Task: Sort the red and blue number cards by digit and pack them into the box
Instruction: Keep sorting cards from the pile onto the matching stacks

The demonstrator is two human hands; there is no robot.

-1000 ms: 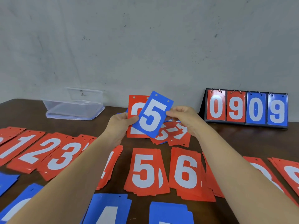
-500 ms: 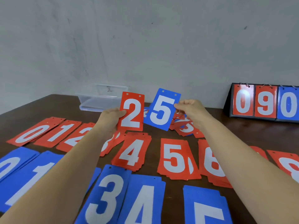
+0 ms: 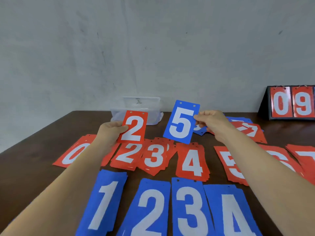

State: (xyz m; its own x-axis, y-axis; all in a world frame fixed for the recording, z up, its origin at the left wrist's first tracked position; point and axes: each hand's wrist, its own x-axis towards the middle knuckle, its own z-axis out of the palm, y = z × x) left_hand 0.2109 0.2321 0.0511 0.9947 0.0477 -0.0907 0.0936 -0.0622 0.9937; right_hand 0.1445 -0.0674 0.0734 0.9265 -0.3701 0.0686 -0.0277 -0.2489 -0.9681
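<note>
Pulled further apart, red 2 (image 3: 133, 127) is being pinched by the left hand (image 3: 110, 132) above its pile (image 3: 127, 155) (for dropping, likely), blue 5 (image 3: 181, 122) by the right hand (image 3: 211, 123).

Dark table (image 3: 34, 169) under card piles (image 3: 192, 163)

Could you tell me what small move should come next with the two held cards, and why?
Probably lower the left hand and drop its red 2 card onto the red 2 pile just beneath it; the digit and colour match.
</note>
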